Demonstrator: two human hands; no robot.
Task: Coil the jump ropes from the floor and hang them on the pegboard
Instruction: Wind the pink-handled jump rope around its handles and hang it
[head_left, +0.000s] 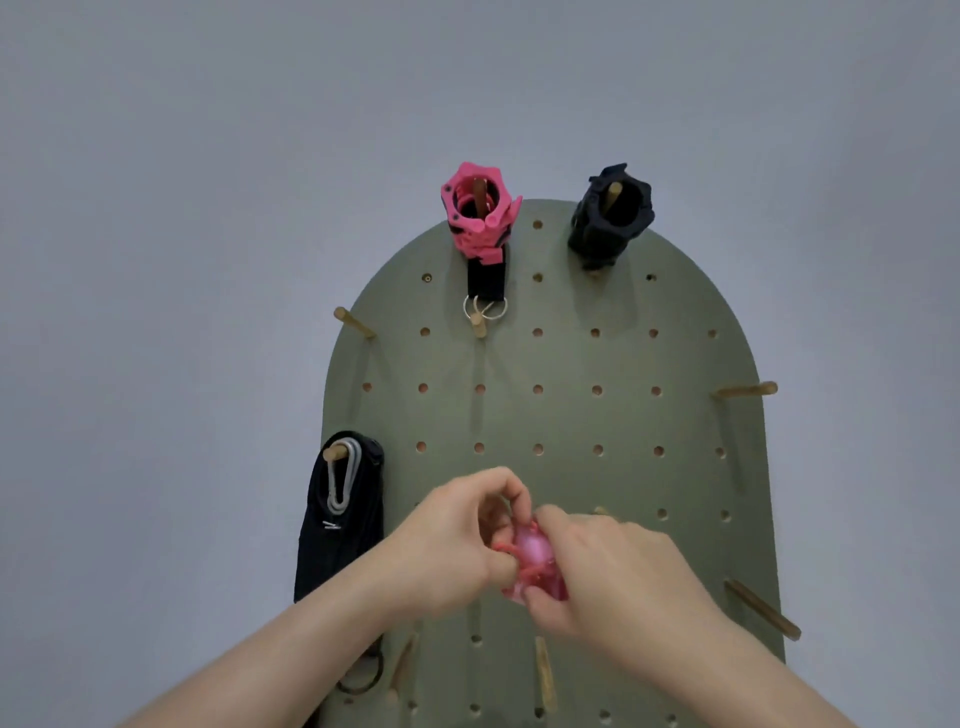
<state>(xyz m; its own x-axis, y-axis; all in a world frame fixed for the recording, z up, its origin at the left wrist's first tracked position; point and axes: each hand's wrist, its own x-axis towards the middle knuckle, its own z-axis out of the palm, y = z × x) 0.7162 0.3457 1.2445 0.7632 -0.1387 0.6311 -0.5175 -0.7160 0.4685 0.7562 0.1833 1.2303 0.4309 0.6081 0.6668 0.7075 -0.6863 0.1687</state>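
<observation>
Pink jump rope (532, 558), thin cord wound round glossy translucent handles, bunched between both hands before the matte green, round-topped pegboard (571, 364); fingers of the left hand (457, 540) curl and pinch the cord, fingers of the right hand (613, 566) wrap the bundle's lower side

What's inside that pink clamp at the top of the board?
A wooden peg pokes up through the opening of the pink clamp. The clamp's body covers the spot where the peg meets the pegboard.
</observation>
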